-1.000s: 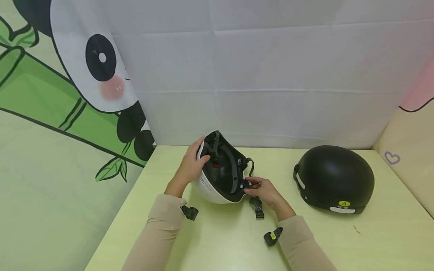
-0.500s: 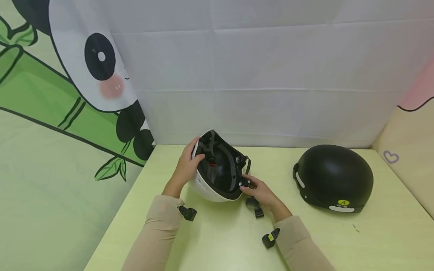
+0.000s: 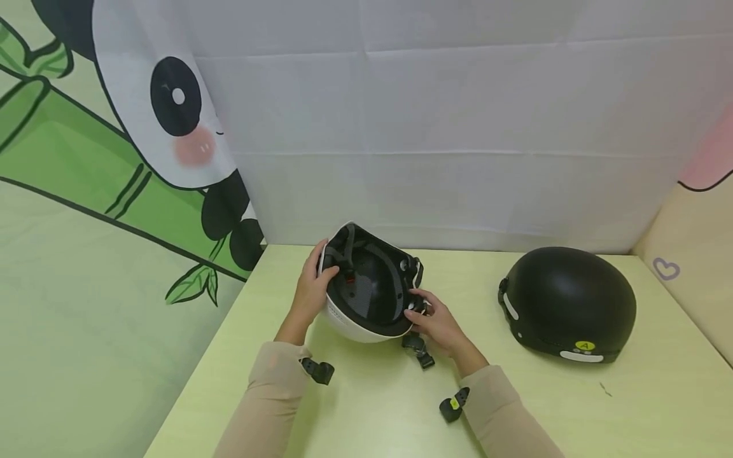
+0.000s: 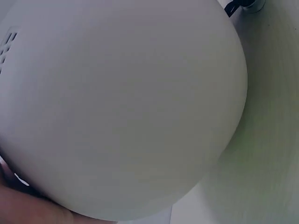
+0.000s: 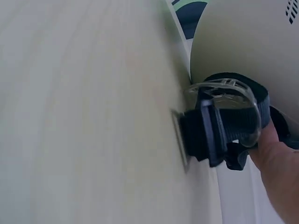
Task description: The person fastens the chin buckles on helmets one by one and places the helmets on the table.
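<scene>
A white helmet (image 3: 354,329) is tilted over the table, its black padded inside facing up toward me. My left hand (image 3: 308,291) grips its left rim, thumb over the edge and fingers behind the shell. On the opposite rim, my right hand (image 3: 438,322) pinches the edge where the black chin strap joins. The strap's loose end with its buckle (image 3: 418,351) dangles below that hand. Smooth white shell (image 4: 126,102) fills most of the left wrist view. The right wrist view shows the black strap (image 5: 236,122) looped through a clear plastic piece beside the thumb.
A black helmet (image 3: 567,302) with a yellow "A" sticker sits dome up to the right on the pale table (image 3: 378,413). A white cloth (image 3: 435,140) hangs behind, and a panda-printed cloth (image 3: 172,95) is on the left. Small cameras sit at both wrists.
The white helmet has shifted a little left, with its inside turned more toward me. Both hands moved along with it, and the hanging buckle swung left. The black helmet stayed in place.
</scene>
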Motion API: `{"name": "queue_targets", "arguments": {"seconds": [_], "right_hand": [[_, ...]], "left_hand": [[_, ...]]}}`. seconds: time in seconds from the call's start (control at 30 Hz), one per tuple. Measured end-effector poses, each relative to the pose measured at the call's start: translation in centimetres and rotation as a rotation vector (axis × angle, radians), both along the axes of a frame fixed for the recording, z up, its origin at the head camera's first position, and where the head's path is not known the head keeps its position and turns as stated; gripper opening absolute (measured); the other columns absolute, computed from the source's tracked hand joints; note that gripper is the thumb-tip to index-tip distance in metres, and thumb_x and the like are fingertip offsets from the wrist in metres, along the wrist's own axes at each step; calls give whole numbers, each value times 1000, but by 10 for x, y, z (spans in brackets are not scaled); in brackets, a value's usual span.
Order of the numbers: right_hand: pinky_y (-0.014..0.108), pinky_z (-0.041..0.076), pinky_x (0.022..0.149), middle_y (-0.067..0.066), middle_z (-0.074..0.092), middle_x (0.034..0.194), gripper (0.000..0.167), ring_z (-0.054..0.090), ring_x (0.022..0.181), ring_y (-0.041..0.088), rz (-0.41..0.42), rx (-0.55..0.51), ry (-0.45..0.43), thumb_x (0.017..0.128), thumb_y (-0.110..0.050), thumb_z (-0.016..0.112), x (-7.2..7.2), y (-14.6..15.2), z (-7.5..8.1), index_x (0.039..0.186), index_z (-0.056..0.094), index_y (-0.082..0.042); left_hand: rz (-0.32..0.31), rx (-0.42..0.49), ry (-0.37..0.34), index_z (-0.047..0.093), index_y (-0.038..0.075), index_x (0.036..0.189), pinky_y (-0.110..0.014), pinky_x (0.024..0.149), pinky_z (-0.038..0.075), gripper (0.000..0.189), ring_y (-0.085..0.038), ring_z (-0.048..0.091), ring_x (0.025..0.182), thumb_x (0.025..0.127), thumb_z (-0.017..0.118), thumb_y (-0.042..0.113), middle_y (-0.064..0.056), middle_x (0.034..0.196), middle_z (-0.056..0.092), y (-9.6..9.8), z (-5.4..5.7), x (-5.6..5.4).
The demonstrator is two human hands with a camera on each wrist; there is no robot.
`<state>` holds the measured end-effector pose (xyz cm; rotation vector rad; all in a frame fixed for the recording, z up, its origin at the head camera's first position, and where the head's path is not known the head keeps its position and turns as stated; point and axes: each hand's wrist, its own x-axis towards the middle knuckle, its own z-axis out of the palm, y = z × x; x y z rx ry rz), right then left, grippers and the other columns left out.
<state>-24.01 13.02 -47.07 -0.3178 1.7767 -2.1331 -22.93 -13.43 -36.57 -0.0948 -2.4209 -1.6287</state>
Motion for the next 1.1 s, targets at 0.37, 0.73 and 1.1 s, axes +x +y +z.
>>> {"name": "queue_targets", "arguments": {"seconds": [0.37, 0.73, 1.1], "right_hand": [[35, 55, 78, 32, 45, 124, 52, 65, 91, 26, -98, 97, 55, 94, 2, 60, 5, 16, 19, 141, 40, 1], [35, 55, 74, 31, 44, 130, 55, 64, 83, 23, -123, 297, 114, 92, -6, 65, 14, 43, 42, 142, 42, -2], [50, 53, 75, 28, 53, 123, 58, 65, 74, 24, -109, 445, 179, 90, -14, 70, 24, 60, 54, 142, 45, -5]], "left_hand": [[6, 101, 19, 30, 18, 153, -48, 108, 29, 59, -30, 32, 137, 97, 51, 12, -12, 154, 29, 10, -23, 4], [-40, 162, -29, 20, 15, 153, -51, 107, 29, 60, -38, 38, 132, 99, 47, 11, -22, 154, 25, 26, -43, 15], [-50, 271, -50, 19, 18, 152, -50, 106, 31, 60, -37, 44, 128, 98, 45, 13, -22, 152, 27, 36, -62, 27]]}}
